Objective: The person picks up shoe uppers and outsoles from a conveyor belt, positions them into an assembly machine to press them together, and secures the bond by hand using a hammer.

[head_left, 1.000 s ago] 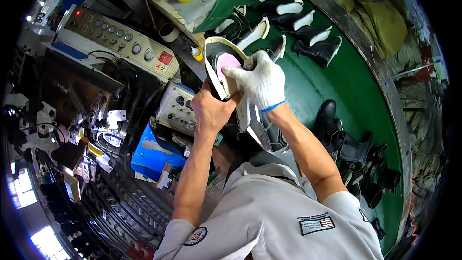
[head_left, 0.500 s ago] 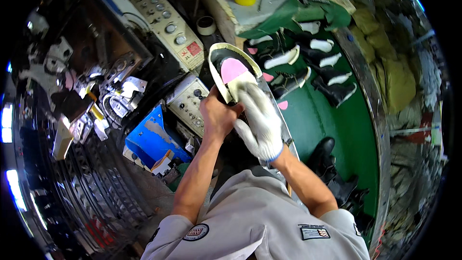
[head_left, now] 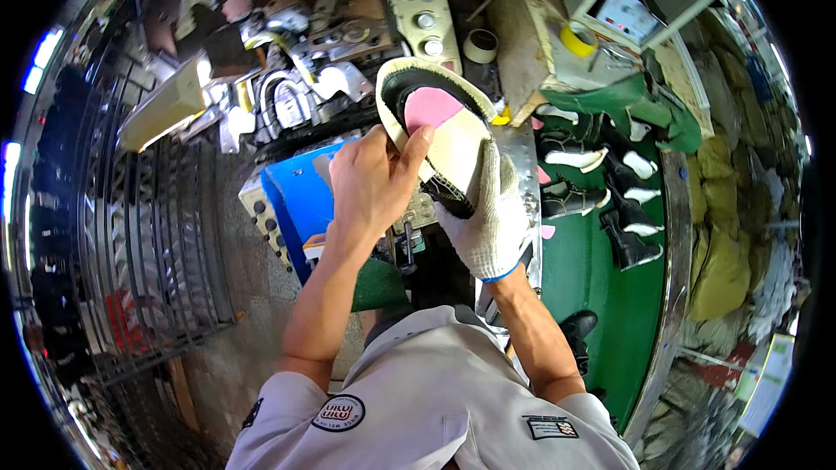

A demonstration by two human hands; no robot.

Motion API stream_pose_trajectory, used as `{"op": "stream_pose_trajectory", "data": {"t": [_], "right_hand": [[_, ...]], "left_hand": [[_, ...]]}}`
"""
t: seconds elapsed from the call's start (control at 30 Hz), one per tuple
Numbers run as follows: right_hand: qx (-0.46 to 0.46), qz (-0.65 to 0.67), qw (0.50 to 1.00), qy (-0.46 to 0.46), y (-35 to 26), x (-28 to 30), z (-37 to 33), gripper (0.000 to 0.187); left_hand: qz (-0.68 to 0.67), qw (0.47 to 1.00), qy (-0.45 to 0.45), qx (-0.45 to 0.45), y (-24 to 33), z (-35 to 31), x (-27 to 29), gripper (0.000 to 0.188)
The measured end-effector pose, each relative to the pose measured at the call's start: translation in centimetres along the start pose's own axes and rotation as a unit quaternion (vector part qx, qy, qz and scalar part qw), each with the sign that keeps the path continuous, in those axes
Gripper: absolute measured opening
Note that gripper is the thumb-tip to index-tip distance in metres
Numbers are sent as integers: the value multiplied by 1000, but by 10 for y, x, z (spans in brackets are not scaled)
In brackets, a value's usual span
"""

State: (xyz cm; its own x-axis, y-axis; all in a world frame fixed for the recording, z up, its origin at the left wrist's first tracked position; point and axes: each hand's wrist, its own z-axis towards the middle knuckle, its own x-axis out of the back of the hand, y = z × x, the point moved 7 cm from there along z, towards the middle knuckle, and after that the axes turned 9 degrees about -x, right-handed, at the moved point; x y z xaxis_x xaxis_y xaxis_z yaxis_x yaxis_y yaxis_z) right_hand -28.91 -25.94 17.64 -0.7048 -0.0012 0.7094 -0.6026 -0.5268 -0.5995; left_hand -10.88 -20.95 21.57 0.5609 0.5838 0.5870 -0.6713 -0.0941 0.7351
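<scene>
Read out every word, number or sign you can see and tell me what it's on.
I don't quote wording, but here is where it stands:
Round badge on the grey shirt: bold lettering, not copied.
Rectangular patch, same shirt: too small to read.
Red label on the control panel: too small.
Pale board, right edge: too blurred.

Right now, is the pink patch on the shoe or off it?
On: the pink patch lies against the shoe, with the left hand at its edge.
</scene>
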Motion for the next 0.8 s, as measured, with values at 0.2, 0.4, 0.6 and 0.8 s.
{"op": "stream_pose_trajectory", "data": {"t": [0.2, 0.4, 0.6, 0.8], "right_hand": [[49, -20, 997, -61, -25, -20, -1, 102], [33, 11, 991, -130, -24, -43, 8, 101], [49, -22, 985, -166, -36, -62, 14, 105], [106, -100, 980, -133, -55, -57, 8, 102]], "left_hand": [[-304, 941, -13, 150, -57, -25, 10, 46], [-444, 873, 56, 195, -64, -53, 10, 42], [-564, 768, 173, 250, -82, -70, 10, 26], [25, 979, 202, 10, -95, -63, 41, 33]]}}
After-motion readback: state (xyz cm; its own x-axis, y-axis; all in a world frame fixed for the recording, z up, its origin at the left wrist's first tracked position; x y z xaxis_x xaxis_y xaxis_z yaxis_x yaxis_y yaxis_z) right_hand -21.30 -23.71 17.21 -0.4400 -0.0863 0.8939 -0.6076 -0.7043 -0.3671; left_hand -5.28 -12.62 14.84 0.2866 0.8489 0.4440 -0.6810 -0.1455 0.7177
